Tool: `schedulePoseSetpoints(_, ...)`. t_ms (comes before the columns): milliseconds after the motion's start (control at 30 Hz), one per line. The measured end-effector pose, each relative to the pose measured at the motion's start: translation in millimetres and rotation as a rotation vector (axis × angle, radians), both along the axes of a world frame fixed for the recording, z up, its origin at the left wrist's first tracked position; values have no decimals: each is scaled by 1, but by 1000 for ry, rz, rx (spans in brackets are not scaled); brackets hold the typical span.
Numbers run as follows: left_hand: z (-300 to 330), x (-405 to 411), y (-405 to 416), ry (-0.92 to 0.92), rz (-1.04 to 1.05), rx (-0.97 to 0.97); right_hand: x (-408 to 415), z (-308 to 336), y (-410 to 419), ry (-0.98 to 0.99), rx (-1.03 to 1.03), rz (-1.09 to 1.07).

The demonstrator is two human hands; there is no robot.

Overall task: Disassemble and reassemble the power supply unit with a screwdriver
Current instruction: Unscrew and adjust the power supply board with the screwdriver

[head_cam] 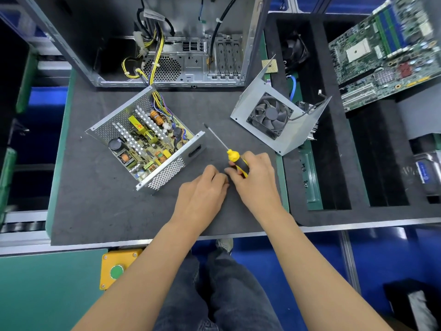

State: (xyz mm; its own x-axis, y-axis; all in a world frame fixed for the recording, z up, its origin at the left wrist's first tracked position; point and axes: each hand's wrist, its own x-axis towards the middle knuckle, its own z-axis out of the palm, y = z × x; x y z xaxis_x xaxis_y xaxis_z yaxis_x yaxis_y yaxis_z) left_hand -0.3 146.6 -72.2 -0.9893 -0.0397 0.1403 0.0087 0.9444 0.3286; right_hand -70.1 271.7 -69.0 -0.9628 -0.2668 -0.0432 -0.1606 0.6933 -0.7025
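A person's right hand (256,177) grips the yellow-and-black handle of a screwdriver (235,160), its shaft pointing toward 11 o'clock across the grey work mat (100,211). The left hand (202,189) rests beside it, knuckles up and fingers curled down at the mat; whether it pinches a screw is hidden, and none is visible. The fingertips of the two hands nearly meet.

The power supply unit (145,144) sits open at about 10 o'clock from the hands, near but apart, its circuit board and heatsinks exposed. Its cover with the fan (272,118) lies at roughly 1 o'clock, well apart from the unit, with the fan's wire trailing off toward the black tray (334,216) on the right. Yellow cables run from the unit into the computer case (167,44) at 12 o'clock.

The risks, as judged from here: a small screw passed between fingertips could slip and roll off the mat's near edge; the screwdriver tip could strike exposed components if swung toward the open unit; and moving the unit could strain the cables tethering it to the case.
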Motion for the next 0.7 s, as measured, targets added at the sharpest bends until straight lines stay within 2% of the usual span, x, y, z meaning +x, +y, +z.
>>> schedulePoseSetpoints(200,-1,1,-1,-32,-14,6,1,-3,-9,57,-22,14)
schedulePoseSetpoints(367,0,7,-10,-34,91,55,2,-3,-12,44,-16,35)
schedulePoseSetpoints(567,-3,12,-18,-107,126,74,-2,8,-1,-98,-325,-293)
schedulePoseSetpoints(700,-3,11,-20,-92,97,86,2,8,23,-130,-289,-340)
